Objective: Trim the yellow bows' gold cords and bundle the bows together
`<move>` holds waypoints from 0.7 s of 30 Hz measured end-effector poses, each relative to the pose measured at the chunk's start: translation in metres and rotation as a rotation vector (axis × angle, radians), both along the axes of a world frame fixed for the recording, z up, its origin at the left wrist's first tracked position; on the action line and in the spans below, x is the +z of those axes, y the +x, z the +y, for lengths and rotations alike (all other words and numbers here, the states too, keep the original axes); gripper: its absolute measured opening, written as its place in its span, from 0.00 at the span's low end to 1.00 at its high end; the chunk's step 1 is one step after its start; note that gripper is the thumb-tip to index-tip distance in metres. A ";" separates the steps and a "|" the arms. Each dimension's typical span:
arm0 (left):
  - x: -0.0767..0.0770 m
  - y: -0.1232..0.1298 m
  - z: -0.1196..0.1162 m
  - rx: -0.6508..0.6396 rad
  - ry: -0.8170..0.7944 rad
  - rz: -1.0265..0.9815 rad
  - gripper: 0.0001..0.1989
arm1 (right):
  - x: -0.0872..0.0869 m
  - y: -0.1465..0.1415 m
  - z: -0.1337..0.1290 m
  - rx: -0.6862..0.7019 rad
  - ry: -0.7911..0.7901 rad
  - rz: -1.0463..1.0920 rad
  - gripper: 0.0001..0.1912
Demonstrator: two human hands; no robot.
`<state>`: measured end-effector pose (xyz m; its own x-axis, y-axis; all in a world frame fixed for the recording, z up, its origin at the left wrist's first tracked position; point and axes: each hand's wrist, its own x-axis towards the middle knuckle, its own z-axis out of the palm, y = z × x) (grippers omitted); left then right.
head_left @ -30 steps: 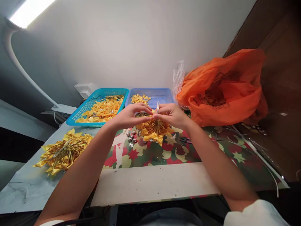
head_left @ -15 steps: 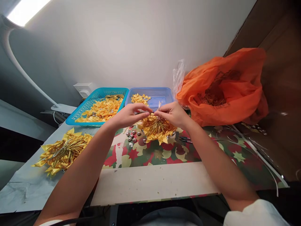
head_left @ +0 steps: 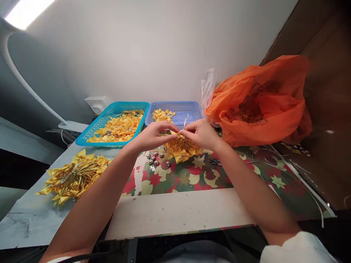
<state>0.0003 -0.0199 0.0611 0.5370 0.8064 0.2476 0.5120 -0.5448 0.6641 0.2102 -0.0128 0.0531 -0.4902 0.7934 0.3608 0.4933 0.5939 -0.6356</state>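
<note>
While right hand (head_left: pixel 201 133) pinched white tie (head_left: pixel 186 119) at twelve o'clock, left hand (head_left: pixel 153 136) (half-curled, hold unclear) needed to steady yellow bundle (head_left: pixel 181 149).

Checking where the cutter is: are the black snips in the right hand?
No, the snips lie on the patterned cover, while the right hand is at the yellow bunch.

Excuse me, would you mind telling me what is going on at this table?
A person is working with both hands at the top of a yellow ribbon bunch with gold stems. The right hand pinches a thin white strip there, and the left hand is right beside it, its exact grip unclear. Small silver pieces lie loose nearby. A second bunch rests at the left, and more yellow ribbon pieces sit in the two baskets behind.
</note>
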 end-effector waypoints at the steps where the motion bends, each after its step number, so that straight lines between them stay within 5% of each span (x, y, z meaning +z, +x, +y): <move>1: -0.002 0.001 0.000 -0.013 0.012 -0.002 0.11 | -0.001 0.000 0.000 -0.003 0.007 -0.005 0.21; 21: -0.013 0.015 -0.001 0.178 -0.133 -0.033 0.11 | -0.019 -0.006 0.008 0.025 0.120 0.095 0.18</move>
